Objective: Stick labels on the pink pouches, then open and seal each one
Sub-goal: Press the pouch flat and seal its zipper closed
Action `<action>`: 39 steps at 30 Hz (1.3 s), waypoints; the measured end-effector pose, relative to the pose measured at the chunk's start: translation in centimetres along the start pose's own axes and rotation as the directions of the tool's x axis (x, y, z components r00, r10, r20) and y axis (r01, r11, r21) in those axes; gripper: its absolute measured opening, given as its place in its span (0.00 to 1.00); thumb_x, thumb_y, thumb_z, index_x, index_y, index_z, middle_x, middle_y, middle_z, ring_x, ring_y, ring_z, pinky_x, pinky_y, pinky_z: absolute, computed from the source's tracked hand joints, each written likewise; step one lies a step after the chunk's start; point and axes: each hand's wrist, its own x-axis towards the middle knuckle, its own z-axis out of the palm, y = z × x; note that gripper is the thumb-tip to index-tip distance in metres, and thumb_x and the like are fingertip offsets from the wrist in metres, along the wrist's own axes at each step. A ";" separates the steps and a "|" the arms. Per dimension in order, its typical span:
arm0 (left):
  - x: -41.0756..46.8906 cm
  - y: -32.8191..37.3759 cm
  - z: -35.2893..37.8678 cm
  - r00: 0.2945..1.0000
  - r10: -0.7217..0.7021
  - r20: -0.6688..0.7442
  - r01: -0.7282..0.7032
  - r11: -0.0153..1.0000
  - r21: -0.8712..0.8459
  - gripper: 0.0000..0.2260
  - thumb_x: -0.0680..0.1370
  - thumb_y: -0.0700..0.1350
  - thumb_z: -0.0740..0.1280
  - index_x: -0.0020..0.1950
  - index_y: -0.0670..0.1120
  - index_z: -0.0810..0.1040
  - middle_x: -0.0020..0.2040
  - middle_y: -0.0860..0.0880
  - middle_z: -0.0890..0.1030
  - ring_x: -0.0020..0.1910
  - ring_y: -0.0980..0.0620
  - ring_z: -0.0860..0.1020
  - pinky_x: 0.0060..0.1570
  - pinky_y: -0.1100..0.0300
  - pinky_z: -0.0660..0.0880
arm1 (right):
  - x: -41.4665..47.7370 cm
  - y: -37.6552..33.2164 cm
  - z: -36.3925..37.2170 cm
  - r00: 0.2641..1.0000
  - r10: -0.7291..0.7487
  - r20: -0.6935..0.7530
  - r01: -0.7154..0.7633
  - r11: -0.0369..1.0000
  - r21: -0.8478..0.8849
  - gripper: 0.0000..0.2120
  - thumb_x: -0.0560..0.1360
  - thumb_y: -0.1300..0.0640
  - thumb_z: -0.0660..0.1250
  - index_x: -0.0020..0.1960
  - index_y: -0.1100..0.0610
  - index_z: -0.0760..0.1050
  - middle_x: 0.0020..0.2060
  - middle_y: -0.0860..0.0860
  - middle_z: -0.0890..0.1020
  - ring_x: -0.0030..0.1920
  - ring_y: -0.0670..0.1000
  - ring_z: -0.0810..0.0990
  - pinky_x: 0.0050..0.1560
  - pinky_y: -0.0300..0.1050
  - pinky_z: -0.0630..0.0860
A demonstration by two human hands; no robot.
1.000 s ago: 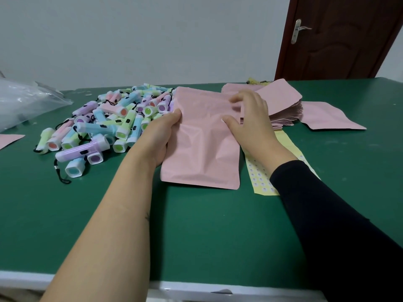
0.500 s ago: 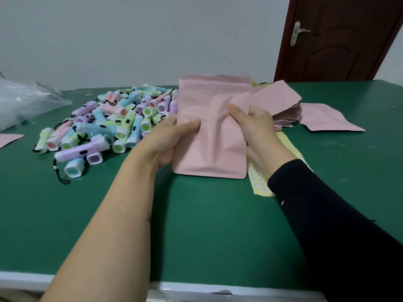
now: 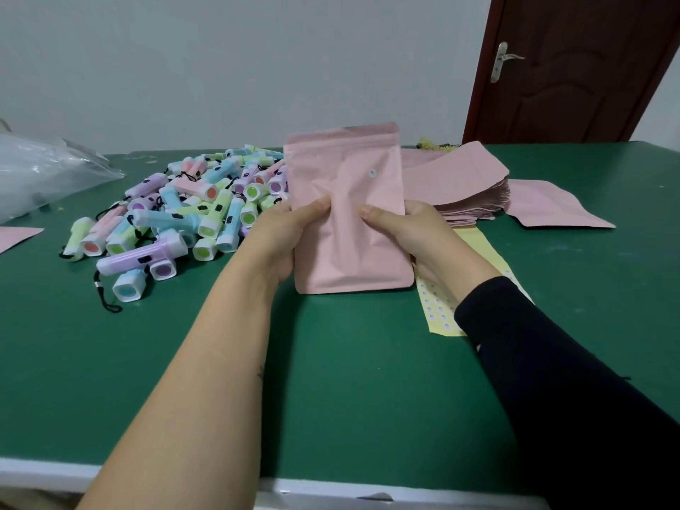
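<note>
Held by both hands (image 3: 279,233), pink pouch (image 3: 349,215) upright

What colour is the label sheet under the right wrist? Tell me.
The label sheet is pale yellow; head view.

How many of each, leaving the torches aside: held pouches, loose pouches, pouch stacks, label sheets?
Held pouch: 1
Loose pouches: 2, right and far left
Pouch stack: 1
Label sheet: 1
Total: 5

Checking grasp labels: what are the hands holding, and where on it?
One pink pouch, held upright: left hand grips its left edge, right hand its right edge, both on its lower half, thumbs on the front.
</note>
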 end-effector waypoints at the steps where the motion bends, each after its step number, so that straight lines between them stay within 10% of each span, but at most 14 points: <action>1: 0.1 0.1 0.0 0.999 0.011 -0.036 -0.012 0.999 -0.032 0.06 0.76 0.43 0.72 0.51 0.44 0.82 0.44 0.48 0.87 0.40 0.51 0.85 0.37 0.61 0.80 | 0.0 0.1 0.1 1.000 0.006 0.004 -0.006 1.000 -0.015 0.04 0.72 0.55 0.75 0.43 0.55 0.82 0.36 0.47 0.86 0.35 0.45 0.84 0.38 0.40 0.81; 12: -0.3 0.4 0.1 0.989 -0.130 0.072 0.136 0.988 -0.077 0.10 0.78 0.39 0.68 0.59 0.42 0.79 0.47 0.47 0.86 0.40 0.50 0.85 0.36 0.58 0.81 | 0.1 -0.3 0.0 0.995 0.068 -0.070 -0.053 0.980 0.190 0.05 0.76 0.56 0.70 0.47 0.57 0.81 0.46 0.53 0.86 0.51 0.55 0.84 0.62 0.55 0.77; 17: -0.1 0.2 1.1 0.998 -0.065 -0.024 0.055 0.957 -0.284 0.07 0.81 0.37 0.64 0.55 0.44 0.79 0.45 0.49 0.86 0.42 0.52 0.85 0.37 0.59 0.81 | 0.2 -0.4 0.4 0.975 0.193 0.106 -0.219 0.803 0.554 0.03 0.78 0.60 0.67 0.51 0.58 0.78 0.41 0.51 0.87 0.41 0.49 0.86 0.40 0.46 0.83; 29: -0.8 0.0 2.2 1.000 -0.028 -0.005 0.026 0.968 -0.248 0.17 0.79 0.34 0.65 0.68 0.39 0.74 0.59 0.42 0.83 0.50 0.47 0.84 0.49 0.54 0.82 | 0.3 0.6 1.3 0.982 0.189 0.019 -0.180 0.892 0.415 0.05 0.74 0.57 0.73 0.49 0.55 0.79 0.39 0.48 0.86 0.40 0.49 0.86 0.37 0.41 0.81; 39: -0.5 -0.4 2.4 0.999 -0.038 -0.027 0.030 0.970 -0.240 0.17 0.78 0.34 0.67 0.66 0.39 0.76 0.52 0.45 0.85 0.43 0.49 0.85 0.39 0.59 0.82 | 0.2 0.6 1.5 0.975 0.213 -0.059 -0.171 0.895 0.412 0.07 0.73 0.59 0.74 0.49 0.56 0.78 0.42 0.50 0.84 0.37 0.47 0.82 0.35 0.38 0.79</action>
